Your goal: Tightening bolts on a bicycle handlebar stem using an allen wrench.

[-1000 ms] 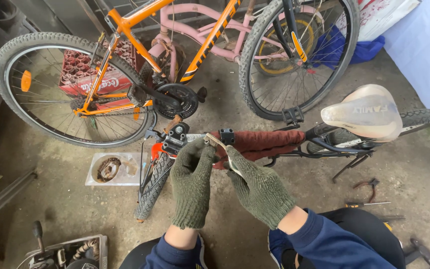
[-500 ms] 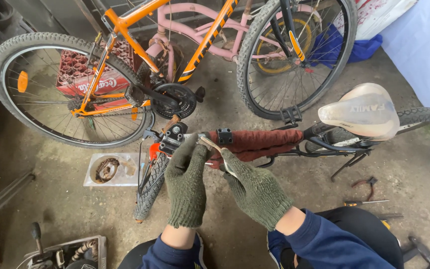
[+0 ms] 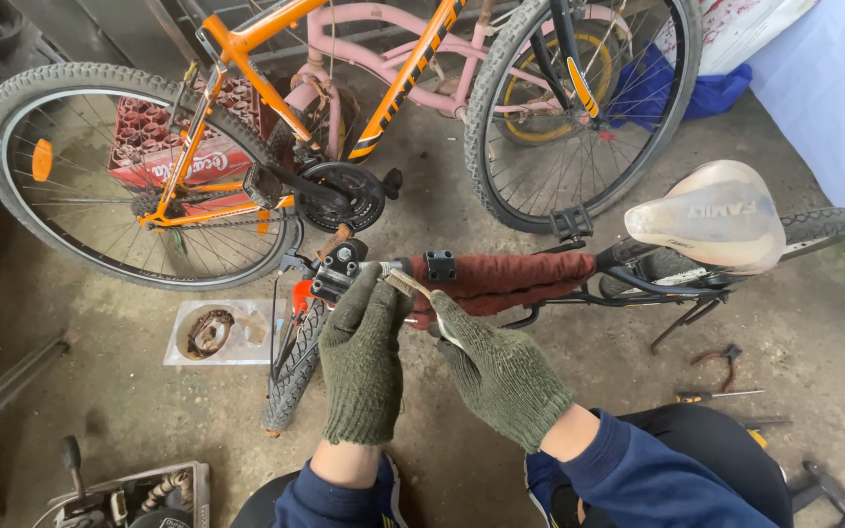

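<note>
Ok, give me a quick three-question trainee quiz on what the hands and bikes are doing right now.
1. True or false: both hands wear knit gloves.
2. What does the right hand hold against the dark red bike frame? A) small brush B) hammer C) tyre pump
3. Fill in: the left hand grips near the frame's front end, and the bike standing upright behind is ____ in colour.

Key: 1 true; 2 A, the small brush; 3 orange, the orange bike.
</note>
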